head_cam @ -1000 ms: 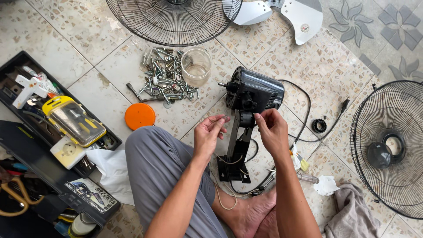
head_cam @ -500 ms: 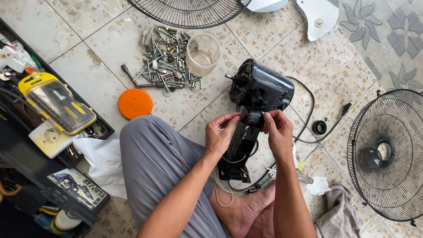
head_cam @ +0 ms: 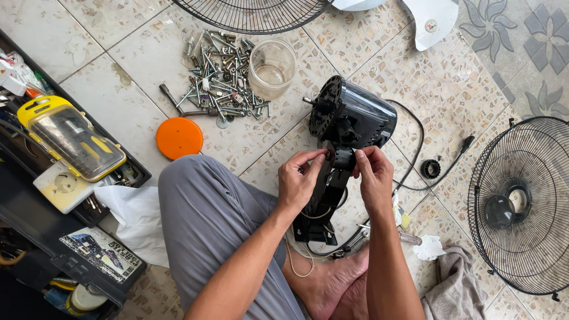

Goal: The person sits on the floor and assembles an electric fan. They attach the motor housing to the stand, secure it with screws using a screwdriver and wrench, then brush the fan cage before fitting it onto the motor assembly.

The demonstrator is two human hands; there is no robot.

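The fan motor (head_cam: 355,118) lies on the tiled floor (head_cam: 118,89) just beyond the person's knee, its short shaft pointing left toward the pile of screws (head_cam: 219,80). Its black bracket (head_cam: 320,201) runs lengthwise from the motor back toward the person's bare foot (head_cam: 332,284). The left hand (head_cam: 299,181) pinches the left side of the neck joint (head_cam: 341,157) with narrowed fingertips; the right hand (head_cam: 373,178) pinches its right side likewise. Counted nearby: one glass jar (head_cam: 271,68), one orange lid (head_cam: 179,138), two wire fan guards, one at the floor's far edge (head_cam: 249,15), one at the right (head_cam: 521,201).
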